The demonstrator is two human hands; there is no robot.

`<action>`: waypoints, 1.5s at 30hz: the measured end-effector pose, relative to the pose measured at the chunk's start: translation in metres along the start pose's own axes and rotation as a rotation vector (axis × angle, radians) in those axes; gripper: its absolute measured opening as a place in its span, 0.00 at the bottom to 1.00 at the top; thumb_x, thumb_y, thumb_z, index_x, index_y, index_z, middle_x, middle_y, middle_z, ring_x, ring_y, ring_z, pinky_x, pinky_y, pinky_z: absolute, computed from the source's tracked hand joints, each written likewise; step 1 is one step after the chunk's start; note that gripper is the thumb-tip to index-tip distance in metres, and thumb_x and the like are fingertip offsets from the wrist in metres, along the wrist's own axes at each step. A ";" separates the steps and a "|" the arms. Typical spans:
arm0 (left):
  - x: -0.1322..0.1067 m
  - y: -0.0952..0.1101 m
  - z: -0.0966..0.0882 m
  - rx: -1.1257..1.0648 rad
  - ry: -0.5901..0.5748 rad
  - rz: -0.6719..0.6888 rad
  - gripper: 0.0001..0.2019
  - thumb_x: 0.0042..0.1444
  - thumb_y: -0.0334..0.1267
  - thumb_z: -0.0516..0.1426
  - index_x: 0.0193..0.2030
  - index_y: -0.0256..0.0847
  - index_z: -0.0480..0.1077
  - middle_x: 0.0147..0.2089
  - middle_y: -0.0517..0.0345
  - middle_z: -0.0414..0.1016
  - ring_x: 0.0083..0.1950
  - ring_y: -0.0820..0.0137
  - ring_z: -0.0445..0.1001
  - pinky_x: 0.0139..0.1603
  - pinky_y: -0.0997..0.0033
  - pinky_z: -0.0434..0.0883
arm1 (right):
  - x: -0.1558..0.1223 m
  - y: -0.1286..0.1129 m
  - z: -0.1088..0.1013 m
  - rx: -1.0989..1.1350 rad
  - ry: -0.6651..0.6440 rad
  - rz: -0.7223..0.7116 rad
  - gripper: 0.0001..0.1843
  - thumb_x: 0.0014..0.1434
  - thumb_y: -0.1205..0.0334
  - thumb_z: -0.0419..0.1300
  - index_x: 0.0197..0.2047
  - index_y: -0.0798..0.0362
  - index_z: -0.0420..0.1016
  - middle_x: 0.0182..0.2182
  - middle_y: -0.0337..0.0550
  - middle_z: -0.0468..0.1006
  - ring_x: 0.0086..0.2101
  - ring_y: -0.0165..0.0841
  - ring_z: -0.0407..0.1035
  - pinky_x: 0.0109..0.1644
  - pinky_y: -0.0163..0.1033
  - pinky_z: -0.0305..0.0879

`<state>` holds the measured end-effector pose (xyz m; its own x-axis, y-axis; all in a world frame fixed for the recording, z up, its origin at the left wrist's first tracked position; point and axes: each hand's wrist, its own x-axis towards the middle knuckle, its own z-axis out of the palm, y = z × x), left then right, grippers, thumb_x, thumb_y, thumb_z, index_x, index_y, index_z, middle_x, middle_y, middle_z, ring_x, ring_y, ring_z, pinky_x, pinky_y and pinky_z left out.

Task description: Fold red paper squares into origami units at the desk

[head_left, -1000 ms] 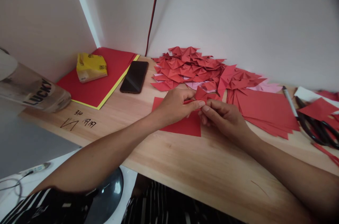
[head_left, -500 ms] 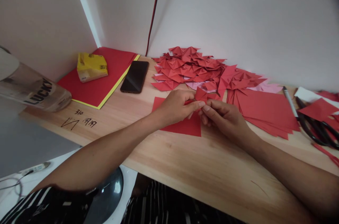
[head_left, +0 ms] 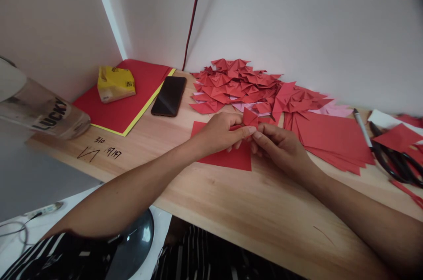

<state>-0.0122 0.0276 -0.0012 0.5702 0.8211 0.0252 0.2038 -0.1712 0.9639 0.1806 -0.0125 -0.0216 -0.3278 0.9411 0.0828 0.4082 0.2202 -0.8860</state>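
Observation:
A small folded piece of red paper (head_left: 250, 117) is pinched between my two hands, its pointed tip standing up above the fingers. My left hand (head_left: 226, 132) grips it from the left with the thumb laid along the front. From the right, my right hand (head_left: 277, 145) closes thumb and fingers on its lower edge, and the thumbs nearly meet. Most of the folded piece is hidden by the fingers. Beneath the hands, a flat red paper square (head_left: 231, 160) lies on the wooden table (head_left: 211, 196).
Behind the hands is a heap of folded red paper pieces (head_left: 231, 84). Red sheets (head_left: 337, 139) are stacked right, near a pen (head_left: 362, 128) and black-handled scissors (head_left: 393, 161). Leftward are a phone (head_left: 168, 96), yellow packet (head_left: 115, 84), red folder-like sheets (head_left: 145, 77) and a bottle (head_left: 46, 106).
Both hands keep almost the same place and hold. The tip of the folded red paper has changed shape slightly, looking more pointed now. The view has shifted very little.

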 end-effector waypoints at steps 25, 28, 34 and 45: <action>-0.001 0.000 -0.001 0.077 0.001 0.055 0.20 0.61 0.46 0.58 0.21 0.36 0.66 0.20 0.63 0.70 0.18 0.81 0.66 0.21 0.80 0.65 | 0.001 -0.004 0.001 -0.095 -0.014 -0.063 0.20 0.70 0.52 0.51 0.28 0.50 0.68 0.22 0.37 0.70 0.23 0.28 0.64 0.29 0.36 0.60; -0.001 0.000 -0.001 0.081 0.001 0.030 0.20 0.61 0.46 0.58 0.22 0.36 0.66 0.20 0.63 0.70 0.17 0.80 0.66 0.21 0.80 0.65 | 0.001 -0.003 0.001 -0.083 -0.018 -0.058 0.19 0.70 0.53 0.51 0.28 0.50 0.68 0.22 0.37 0.71 0.23 0.28 0.64 0.29 0.36 0.60; -0.001 0.002 0.000 0.074 -0.003 -0.009 0.19 0.60 0.45 0.59 0.22 0.36 0.66 0.19 0.64 0.69 0.17 0.79 0.67 0.20 0.79 0.64 | 0.002 -0.004 0.001 -0.094 -0.028 -0.056 0.19 0.70 0.54 0.51 0.28 0.50 0.68 0.23 0.37 0.71 0.23 0.28 0.65 0.29 0.36 0.61; -0.001 0.000 -0.001 0.137 -0.044 -0.036 0.19 0.62 0.48 0.55 0.24 0.37 0.66 0.20 0.62 0.69 0.18 0.78 0.68 0.21 0.79 0.65 | 0.002 -0.007 0.002 -0.155 -0.049 -0.101 0.18 0.70 0.58 0.51 0.27 0.51 0.69 0.23 0.37 0.71 0.25 0.28 0.65 0.32 0.36 0.60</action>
<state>-0.0137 0.0273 -0.0007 0.5941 0.8041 -0.0228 0.3297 -0.2175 0.9187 0.1756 -0.0128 -0.0158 -0.4130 0.8996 0.1419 0.4963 0.3530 -0.7932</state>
